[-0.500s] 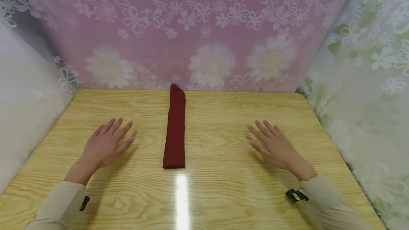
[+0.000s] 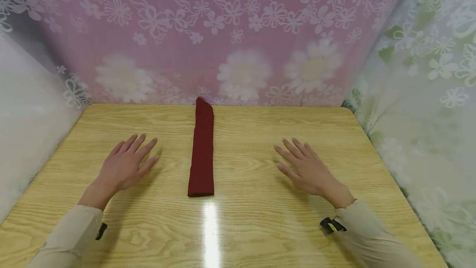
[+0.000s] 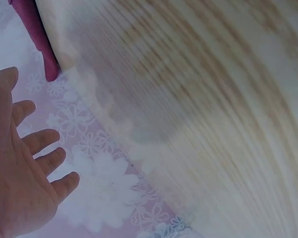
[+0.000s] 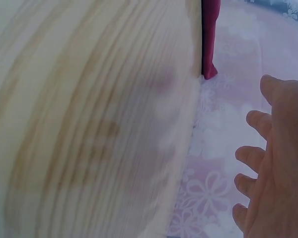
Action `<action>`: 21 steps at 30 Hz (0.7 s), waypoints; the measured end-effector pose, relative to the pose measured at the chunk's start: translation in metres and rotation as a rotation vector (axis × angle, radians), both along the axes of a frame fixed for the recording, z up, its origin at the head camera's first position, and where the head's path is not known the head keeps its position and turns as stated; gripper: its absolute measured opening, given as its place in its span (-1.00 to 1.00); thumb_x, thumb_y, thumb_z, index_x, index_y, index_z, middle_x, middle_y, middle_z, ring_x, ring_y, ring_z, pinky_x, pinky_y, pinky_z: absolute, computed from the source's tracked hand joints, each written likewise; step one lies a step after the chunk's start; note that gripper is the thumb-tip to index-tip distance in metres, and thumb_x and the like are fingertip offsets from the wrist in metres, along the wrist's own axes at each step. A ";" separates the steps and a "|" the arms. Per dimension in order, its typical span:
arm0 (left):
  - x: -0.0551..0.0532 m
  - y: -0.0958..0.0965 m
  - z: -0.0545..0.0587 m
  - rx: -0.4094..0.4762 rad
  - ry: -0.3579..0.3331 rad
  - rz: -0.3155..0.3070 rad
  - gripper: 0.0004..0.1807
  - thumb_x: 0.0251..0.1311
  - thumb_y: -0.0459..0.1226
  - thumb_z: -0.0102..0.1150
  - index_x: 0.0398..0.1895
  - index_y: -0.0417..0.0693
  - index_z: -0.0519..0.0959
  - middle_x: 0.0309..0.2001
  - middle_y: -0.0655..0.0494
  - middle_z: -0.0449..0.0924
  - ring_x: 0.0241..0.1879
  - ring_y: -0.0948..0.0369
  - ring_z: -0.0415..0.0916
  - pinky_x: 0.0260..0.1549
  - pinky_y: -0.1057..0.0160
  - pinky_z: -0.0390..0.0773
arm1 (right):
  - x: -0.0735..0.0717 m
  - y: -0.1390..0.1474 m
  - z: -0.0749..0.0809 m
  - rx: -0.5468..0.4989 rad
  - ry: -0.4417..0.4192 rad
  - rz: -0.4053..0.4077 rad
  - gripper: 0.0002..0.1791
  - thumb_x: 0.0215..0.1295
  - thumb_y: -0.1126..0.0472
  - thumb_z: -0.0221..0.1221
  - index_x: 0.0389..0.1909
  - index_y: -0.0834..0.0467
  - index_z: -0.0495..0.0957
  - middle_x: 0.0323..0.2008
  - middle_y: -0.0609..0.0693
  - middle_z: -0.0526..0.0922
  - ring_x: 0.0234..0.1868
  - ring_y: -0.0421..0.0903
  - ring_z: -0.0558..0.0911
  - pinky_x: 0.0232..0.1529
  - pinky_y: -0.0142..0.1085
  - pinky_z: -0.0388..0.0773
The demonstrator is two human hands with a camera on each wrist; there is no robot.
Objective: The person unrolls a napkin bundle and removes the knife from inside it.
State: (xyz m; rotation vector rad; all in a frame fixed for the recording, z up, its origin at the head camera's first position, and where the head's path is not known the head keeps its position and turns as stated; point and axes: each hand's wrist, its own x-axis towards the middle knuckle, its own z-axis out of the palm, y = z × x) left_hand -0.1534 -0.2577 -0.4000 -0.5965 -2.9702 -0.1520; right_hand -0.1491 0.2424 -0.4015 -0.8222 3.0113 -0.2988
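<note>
A long, narrow folded piece of dark red cloth [image 2: 202, 152] lies on the wooden table [image 2: 245, 226], running from the middle toward the far edge. Its far end is slanted and reaches the back edge. To its left, my left hand [image 2: 122, 166] hovers palm down with fingers spread, casting a shadow on the wood. On the other side my right hand [image 2: 308, 171] is held the same way, farther from the cloth than the left. Both hands hold nothing. In both wrist views, the red cloth [image 3: 35, 34] shows beyond the fingers, apart from them.
A pink floral curtain [image 2: 178, 53] hangs right behind the table's far edge. Pale floral sheets stand along the left side and the right side [image 2: 420, 115]. A bright light reflection [image 2: 211, 235] lies on the near part of the table.
My right hand has moved left, closer to the red cloth. My left hand has shifted slightly right and forward. The cloth stays in place on the table.
</note>
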 end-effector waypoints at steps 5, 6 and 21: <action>-0.004 0.004 0.003 -0.003 -0.022 0.000 -0.33 0.39 0.09 -0.11 0.44 -0.04 0.22 0.40 -0.24 0.11 0.39 -0.17 -0.03 0.25 -0.25 0.00 | -0.001 -0.011 0.001 -0.001 0.011 0.015 -0.35 0.48 -0.23 -0.25 0.50 -0.11 0.02 0.49 0.05 -0.05 0.48 0.11 -0.15 0.39 0.10 -0.27; -0.005 0.005 0.003 -0.006 -0.025 -0.002 -0.33 0.39 0.09 -0.11 0.44 -0.04 0.22 0.40 -0.25 0.10 0.39 -0.17 -0.03 0.25 -0.25 0.00 | -0.001 -0.012 0.001 -0.003 0.016 0.021 -0.35 0.48 -0.23 -0.25 0.50 -0.11 0.02 0.49 0.06 -0.04 0.48 0.12 -0.15 0.39 0.09 -0.27; -0.018 0.017 0.003 -0.023 -0.015 -0.039 -0.34 0.39 0.07 -0.11 0.45 -0.04 0.21 0.40 -0.25 0.10 0.39 -0.16 -0.02 0.27 -0.22 0.01 | -0.001 -0.045 -0.001 -0.015 0.069 0.101 -0.36 0.47 -0.21 -0.20 0.49 -0.09 0.07 0.48 0.06 0.00 0.47 0.09 -0.11 0.39 0.08 -0.21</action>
